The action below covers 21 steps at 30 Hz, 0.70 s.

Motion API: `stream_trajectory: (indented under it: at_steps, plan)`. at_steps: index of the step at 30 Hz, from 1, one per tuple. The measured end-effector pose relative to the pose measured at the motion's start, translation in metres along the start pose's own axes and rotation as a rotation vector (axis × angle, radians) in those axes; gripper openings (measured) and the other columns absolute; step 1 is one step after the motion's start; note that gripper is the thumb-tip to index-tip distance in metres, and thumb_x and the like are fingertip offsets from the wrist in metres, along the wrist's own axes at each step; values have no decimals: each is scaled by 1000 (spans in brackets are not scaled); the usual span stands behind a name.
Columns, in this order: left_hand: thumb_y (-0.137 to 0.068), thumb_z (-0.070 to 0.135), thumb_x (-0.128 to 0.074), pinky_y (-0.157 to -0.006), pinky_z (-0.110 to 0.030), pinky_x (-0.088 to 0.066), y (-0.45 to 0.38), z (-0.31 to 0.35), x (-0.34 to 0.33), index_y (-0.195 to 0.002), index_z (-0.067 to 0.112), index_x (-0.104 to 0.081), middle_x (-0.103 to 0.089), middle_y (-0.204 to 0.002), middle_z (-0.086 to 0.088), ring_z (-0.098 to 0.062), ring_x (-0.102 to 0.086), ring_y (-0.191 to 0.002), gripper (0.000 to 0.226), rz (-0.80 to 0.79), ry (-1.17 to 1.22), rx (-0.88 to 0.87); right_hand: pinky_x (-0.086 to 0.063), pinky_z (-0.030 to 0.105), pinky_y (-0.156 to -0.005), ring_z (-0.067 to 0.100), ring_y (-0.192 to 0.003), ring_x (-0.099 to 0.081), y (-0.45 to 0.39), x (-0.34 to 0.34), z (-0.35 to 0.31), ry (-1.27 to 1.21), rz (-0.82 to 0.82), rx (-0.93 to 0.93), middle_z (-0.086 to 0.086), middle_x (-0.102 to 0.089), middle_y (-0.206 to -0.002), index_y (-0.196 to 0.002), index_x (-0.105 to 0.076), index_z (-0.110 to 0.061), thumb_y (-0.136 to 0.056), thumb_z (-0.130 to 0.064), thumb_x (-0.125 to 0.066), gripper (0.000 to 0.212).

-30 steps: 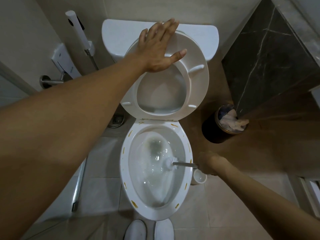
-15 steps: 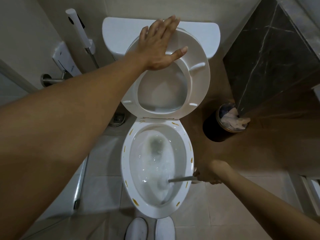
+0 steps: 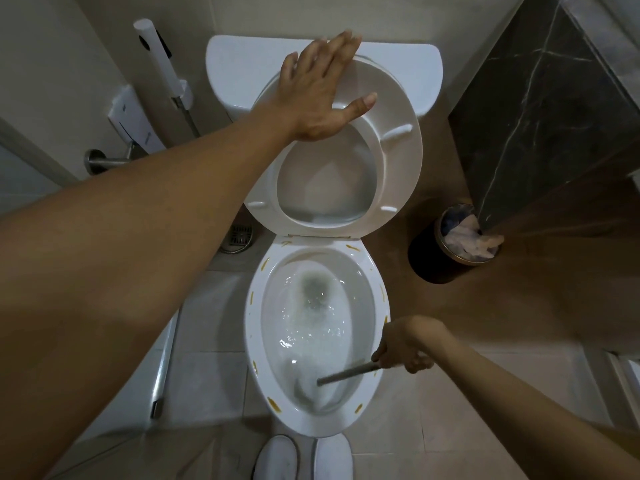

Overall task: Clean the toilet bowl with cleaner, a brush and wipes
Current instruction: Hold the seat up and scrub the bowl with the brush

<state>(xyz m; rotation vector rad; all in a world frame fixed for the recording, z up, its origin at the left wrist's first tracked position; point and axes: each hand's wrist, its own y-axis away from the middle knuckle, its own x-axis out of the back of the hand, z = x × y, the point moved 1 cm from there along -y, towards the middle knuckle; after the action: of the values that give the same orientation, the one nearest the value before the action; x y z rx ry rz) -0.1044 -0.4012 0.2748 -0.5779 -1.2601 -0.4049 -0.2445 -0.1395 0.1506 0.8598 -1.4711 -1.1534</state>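
Nearer the bowl's front now, the brush [image 3: 341, 373] is gripped by the right hand [image 3: 405, 346], while the flat-fingered left hand [image 3: 318, 95] presses the raised seat [image 3: 398, 140].

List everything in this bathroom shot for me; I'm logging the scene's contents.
toilet bowl: 1, white, centre, yellow streaks on rim
toilet seat: 1, white, raised
cistern: 1, white, behind seat
toilet brush: 1, metal handle, head in bowl's near end
waste bin: 1, dark, right, paper inside
bidet sprayer: 1, white, left wall
floor drain: 1, metal, left of toilet
slippers: 2, white, bottom
left hand: flat on seat
right hand: grips brush handle
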Motion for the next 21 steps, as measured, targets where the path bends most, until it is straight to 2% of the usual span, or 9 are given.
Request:
stream_trajectory:
  at_steps: [1,2,8,11,15,16,19,21]
  plan:
    - [-89,68,-25,-116,-51,-2,0,0,0,-152,23,0,1,-160,1,-27,1,-146,81,2,0,1,-34,17,-40,10,-41,-38,-4,6,4,26,-77,-1,-1,-48,-59,-130,-59,-20,-96,-29,-52,36]
    - [-89,68,-25,-116,-51,-2,0,0,0,-152,23,0,1,-160,1,-26,1,-146,82,4,-2,3,-33,17,-38,10,-40,-36,-5,10,5,0,-88,-6,-1,-47,-58,-131,-58,-19,-97,-30,-52,37]
    - [-84,71,-21,-116,-51,-2,0,1,1,-152,23,0,1,-160,2,-25,0,-146,86,0,-5,13,-33,22,-44,12,-46,-38,-9,-18,-12,-84,-57,45,1,-45,-63,-129,-59,-18,-98,-23,-47,33]
    - [-85,71,-22,-116,-52,-3,0,-1,-1,-152,23,0,0,-160,1,-27,-1,-146,85,4,-8,3,-36,18,-42,9,-46,-42,7,-4,-3,82,-36,35,-2,-48,-64,-130,-58,-17,-98,-24,-49,35]
    - [-87,69,-24,-115,-51,-2,0,0,-1,-152,22,0,0,-160,1,-27,0,-146,84,9,-7,-2,-34,15,-42,9,-47,-41,25,30,6,248,45,-19,-2,-47,-62,-123,-62,-4,-99,-26,-47,36]
    - [-88,69,-24,-115,-51,-2,0,0,0,-152,21,0,0,-160,1,-27,0,-146,83,7,-5,-2,-34,16,-45,10,-50,-42,23,32,7,252,88,-20,-3,-46,-64,-122,-62,-3,-99,-22,-47,33]
    - [-86,70,-22,-115,-51,-2,0,-1,-1,-152,22,0,0,-160,1,-27,0,-146,85,4,-6,1,-49,23,-62,19,-71,-54,14,27,7,274,193,-18,3,-54,-84,-124,-59,-3,-95,-12,-50,31]
    - [-86,70,-22,-115,-51,-2,0,-1,-1,-152,22,0,1,-160,1,-26,0,-146,85,2,-7,2,-42,19,-56,14,-62,-48,16,25,2,256,119,-21,4,-52,-86,-125,-58,-2,-97,-14,-49,32]
